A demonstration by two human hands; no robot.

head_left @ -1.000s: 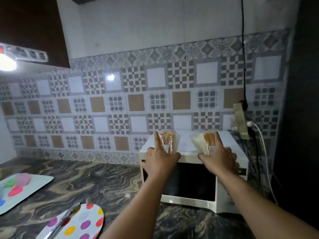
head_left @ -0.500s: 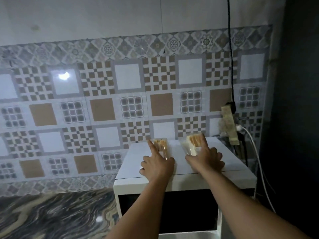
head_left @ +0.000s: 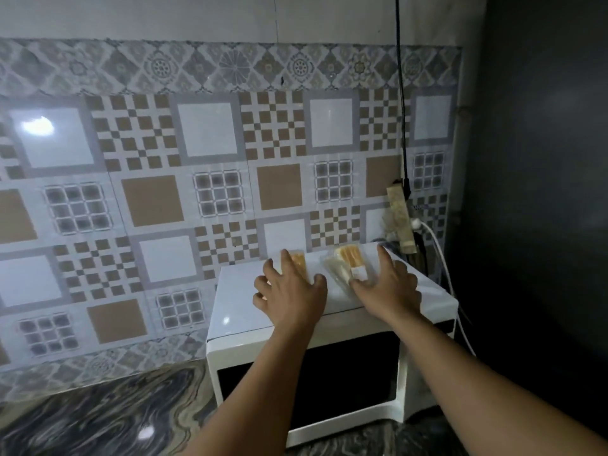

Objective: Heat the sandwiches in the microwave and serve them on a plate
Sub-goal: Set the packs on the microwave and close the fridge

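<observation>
Two wrapped sandwiches lie flat on top of the white microwave (head_left: 230,320), whose dark door (head_left: 329,383) is closed. The left sandwich (head_left: 300,262) is half covered by my left hand (head_left: 289,292), fingers spread over its near end. The right sandwich (head_left: 349,263), in clear wrap with a white label, lies beside my right hand (head_left: 390,287). That hand is also spread, its thumb touching the pack's near corner. Neither hand is closed around a pack. No plate is in view.
A power strip (head_left: 399,222) hangs on the tiled wall behind the microwave's right corner, with a white cable (head_left: 442,261) and a black cable (head_left: 399,93). A dark surface (head_left: 543,192) stands close on the right. Marbled countertop (head_left: 98,419) extends left.
Both hands carried the sandwiches upright, laid them flat on the microwave top, and have spread their fingers off them. The view moved closer and right; the dotted plates left the frame.
</observation>
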